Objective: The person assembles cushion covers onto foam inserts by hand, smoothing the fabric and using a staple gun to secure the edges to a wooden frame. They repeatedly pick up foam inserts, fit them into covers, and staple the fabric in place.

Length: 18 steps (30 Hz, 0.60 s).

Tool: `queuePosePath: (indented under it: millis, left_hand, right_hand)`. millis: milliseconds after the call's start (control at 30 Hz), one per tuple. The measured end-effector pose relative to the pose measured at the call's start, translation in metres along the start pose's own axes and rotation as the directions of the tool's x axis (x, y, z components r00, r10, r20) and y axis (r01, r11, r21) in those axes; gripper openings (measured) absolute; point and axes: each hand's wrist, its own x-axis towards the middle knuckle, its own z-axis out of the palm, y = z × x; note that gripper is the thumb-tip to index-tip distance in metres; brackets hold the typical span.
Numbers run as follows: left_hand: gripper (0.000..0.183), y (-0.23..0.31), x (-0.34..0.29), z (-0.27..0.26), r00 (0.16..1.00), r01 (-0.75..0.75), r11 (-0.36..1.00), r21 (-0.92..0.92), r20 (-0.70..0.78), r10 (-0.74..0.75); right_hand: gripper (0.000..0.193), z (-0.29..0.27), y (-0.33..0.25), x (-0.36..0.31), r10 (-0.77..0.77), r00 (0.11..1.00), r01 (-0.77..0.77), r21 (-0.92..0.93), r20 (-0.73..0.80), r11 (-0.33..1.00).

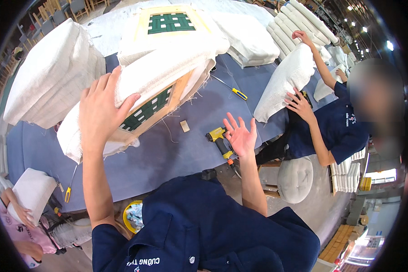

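A white fabric-covered seat cushion (pixel 154 75) stands tilted on the blue-grey table. Its underside shows a wooden frame and dark green webbing. My left hand (pixel 102 106) lies on the cushion's near left part, fingers stretched and thumb apart. With its palm turned up and fingers spread, my right hand (pixel 241 136) holds nothing. Just left of that hand lies a yellow and black nail gun (pixel 220 141) with an orange hose fitting. A small wooden block (pixel 184 126) rests between the cushion and the nail gun. Loose threads hang from the fabric edge.
A yellow-handled screwdriver (pixel 239 93) lies behind the nail gun; another screwdriver (pixel 68 192) is at the near left edge. White cushion stacks (pixel 54 75) stand on the table (pixel 145 177). At right, a co-worker handles a white cushion (pixel 288 81). A yellow bucket (pixel 128 217) sits below.
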Motion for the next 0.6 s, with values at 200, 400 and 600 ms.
queuePosePath:
  millis: [200, 400, 600]
  left_hand:
    - [0.072, -0.005, 0.003, 0.002, 1.0, -0.016, 1.0, 0.004, 0.002, 0.016]
    - [0.071, -0.004, 0.002, -0.001, 1.0, -0.011, 1.0, 0.014, 0.007, 0.011]
    - [0.065, -0.027, 0.009, -0.004, 0.959, -0.212, 0.965, -0.157, -0.224, 0.174]
  right_hand:
    - [0.115, -0.002, 0.013, 0.001, -0.073, 0.988, 0.068, -0.039, -0.134, 0.997]
    - [0.113, 0.023, 0.029, -0.003, -0.151, 0.971, 0.147, -0.032, -0.187, 0.989]
    - [0.097, 0.046, 0.038, 0.004, -0.207, 0.97, 0.178, -0.214, -0.124, 0.96]
